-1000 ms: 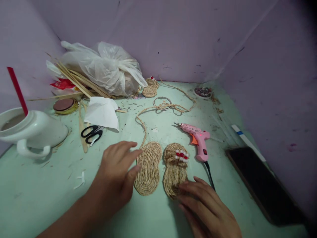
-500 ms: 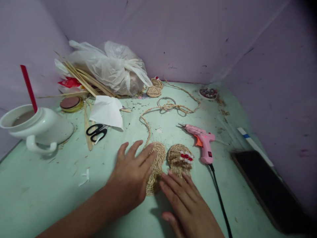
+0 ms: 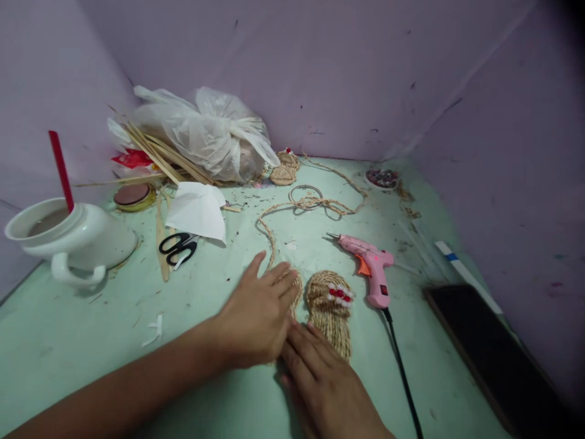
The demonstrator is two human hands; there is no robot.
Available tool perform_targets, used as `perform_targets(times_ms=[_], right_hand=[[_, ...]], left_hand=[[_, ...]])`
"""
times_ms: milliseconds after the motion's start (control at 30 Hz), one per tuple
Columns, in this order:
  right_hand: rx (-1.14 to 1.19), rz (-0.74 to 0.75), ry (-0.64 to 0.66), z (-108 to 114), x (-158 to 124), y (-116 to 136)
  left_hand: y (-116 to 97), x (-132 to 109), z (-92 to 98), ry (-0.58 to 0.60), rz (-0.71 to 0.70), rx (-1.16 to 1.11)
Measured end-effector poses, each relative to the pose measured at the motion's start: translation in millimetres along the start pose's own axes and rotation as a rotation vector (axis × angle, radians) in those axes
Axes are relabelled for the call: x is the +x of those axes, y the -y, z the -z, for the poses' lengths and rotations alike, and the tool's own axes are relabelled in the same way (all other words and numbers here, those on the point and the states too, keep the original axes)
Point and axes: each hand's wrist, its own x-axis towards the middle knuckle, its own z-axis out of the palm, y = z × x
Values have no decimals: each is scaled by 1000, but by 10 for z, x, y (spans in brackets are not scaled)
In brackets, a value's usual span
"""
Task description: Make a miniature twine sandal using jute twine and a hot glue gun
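Note:
My left hand [image 3: 261, 311] lies with spread fingers over a coiled braided-fibre sole [image 3: 298, 292], hiding most of it. Close beside it, my right hand [image 3: 326, 381] is flat with fingers stretched out, its tips at the lower part of that sole. To the right rests a small woven slipper [image 3: 329, 314] with a strap of red and white beads; my right hand covers a little of its lower edge. From the top of the sole a braided cord [image 3: 269, 235] runs up the table and loops toward the back.
A pink glue gun [image 3: 372, 262] lies at right, its black cable running forward, near a dark phone [image 3: 489, 353]. At left are a white mug [image 3: 91, 235] with a red straw, scissors [image 3: 179, 247] and white paper [image 3: 198, 210]. Behind stand a plastic bag [image 3: 210, 134] and a bead dish [image 3: 381, 178].
My left hand has moved right and now covers more of the sole. My right hand has shifted left, off most of the beaded slipper, against my left hand. The view has tilted slightly.

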Motion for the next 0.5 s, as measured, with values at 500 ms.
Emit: perform_targets(times_ms=[500], right_hand=[[69, -346, -206, 228, -555, -196]], left_hand=[[185, -595, -90, -79, -13, -197]])
